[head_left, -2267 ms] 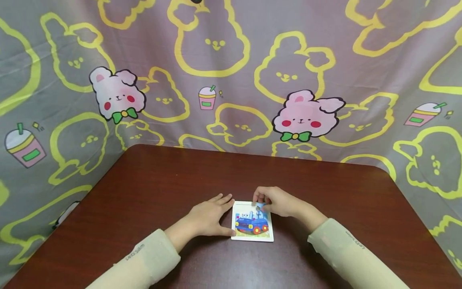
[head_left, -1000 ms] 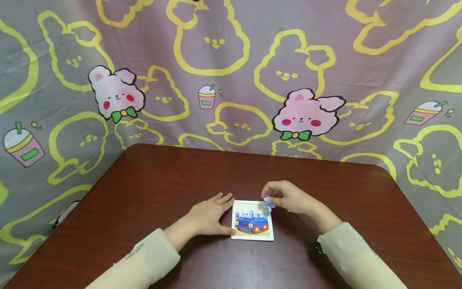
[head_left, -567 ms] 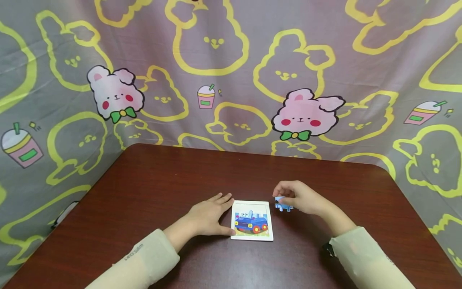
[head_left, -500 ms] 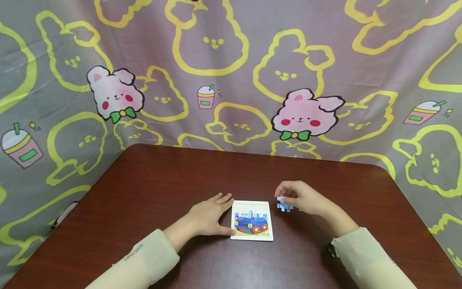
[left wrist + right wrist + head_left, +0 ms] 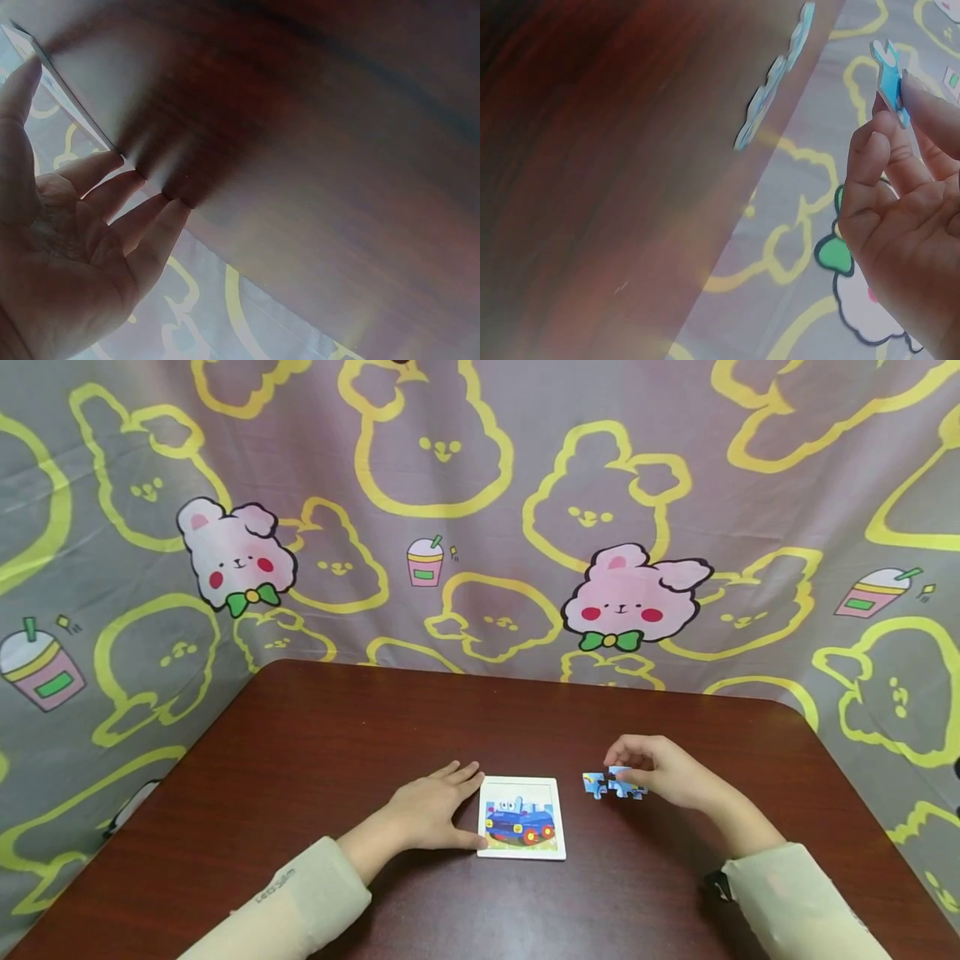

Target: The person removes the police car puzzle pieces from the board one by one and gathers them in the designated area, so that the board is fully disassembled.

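My left hand (image 5: 431,810) lies spread on the table, its thumb and a fingertip touching the left edge of a white-framed jigsaw board (image 5: 522,853). A blue truck picture (image 5: 521,822) fills the board's lower part, with a pale strip above it. In the left wrist view, the fingers of my left hand (image 5: 82,247) are extended. My right hand (image 5: 667,772), to the right of the board, pinches a light-blue puzzle piece (image 5: 890,79) between thumb and fingers. Close by, other puzzle pieces (image 5: 595,784) lie on the table, partly covered by the right hand.
The dark brown table (image 5: 390,718) has rounded far corners. A grey curtain (image 5: 480,543) with yellow outlines and rabbit prints hangs behind it and along both sides. In the right wrist view, loose pieces (image 5: 761,101) lie in a row near the table edge.
My right hand has lifted a puzzle piece from the board's upper right corner and carried it to the right. Loose pieces there have come into view. The left hand has stayed in place.
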Motion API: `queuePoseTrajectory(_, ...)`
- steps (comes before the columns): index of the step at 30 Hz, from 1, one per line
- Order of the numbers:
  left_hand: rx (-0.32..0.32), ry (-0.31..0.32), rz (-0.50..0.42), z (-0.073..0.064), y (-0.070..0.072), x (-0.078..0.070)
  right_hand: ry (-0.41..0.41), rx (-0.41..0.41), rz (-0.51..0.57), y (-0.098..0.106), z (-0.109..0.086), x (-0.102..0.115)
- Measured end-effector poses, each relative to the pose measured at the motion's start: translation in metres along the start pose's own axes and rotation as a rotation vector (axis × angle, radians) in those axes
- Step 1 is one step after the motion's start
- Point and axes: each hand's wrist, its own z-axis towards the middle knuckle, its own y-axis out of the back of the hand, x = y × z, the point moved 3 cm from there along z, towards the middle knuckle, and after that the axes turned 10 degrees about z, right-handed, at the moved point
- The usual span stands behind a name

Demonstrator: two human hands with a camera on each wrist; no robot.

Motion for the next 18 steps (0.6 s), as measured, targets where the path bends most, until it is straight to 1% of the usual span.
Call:
queuePoseTrajectory(5, 0.002, 0.003, 0.005, 0.0, -0.001, 0.001, 0.011, -0.03, -0.01, 0.009, -0.009, -0.008)
queuePoseTrajectory(9, 0.001, 0.001, 0.008, 0.001, -0.002, 0.001, 0.004, -0.053, -0.008, 0.019, -0.017, -0.014)
queuePoseTrajectory(13, -0.004, -0.004, 0.009, 0.001, -0.002, 0.0, -0.016, -0.076, -0.003, 0.031, -0.024, -0.019)
queuePoseTrajectory(18, -0.005, -0.003, 0.014, 0.001, -0.002, 0.001, -0.056, -0.084, -0.013, 0.043, -0.03, -0.025)
